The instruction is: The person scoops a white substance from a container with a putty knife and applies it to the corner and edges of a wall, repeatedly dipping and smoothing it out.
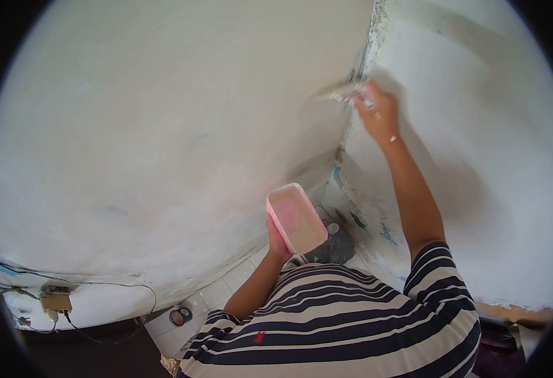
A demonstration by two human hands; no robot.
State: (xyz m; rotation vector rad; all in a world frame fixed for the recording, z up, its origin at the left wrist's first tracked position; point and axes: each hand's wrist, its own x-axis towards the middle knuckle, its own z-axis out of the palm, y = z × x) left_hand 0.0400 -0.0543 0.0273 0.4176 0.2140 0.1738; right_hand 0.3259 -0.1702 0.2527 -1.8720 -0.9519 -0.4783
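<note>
My right hand [378, 115] is closed round a putty knife [334, 94], slightly smeared by motion. The pale blade lies up against the left wall [182, 101], right beside the rough inner corner [359, 69]. White specks of filler stick to this hand and wrist. Lower down, in front of my chest, my left hand [278, 238] grips a pink rectangular tub [296, 218] from its left side. The tub is tilted toward me, its inside coated with pale residue. My left fingers are mostly hidden behind it.
The right wall [478, 120] meets the left one at the corner, with blue flaking patches [387, 234] low down. A socket box [56, 301] with loose cables hangs at lower left. Below are white floor tiles [216, 293], a roll of tape [180, 316] and a dark grey object [334, 249].
</note>
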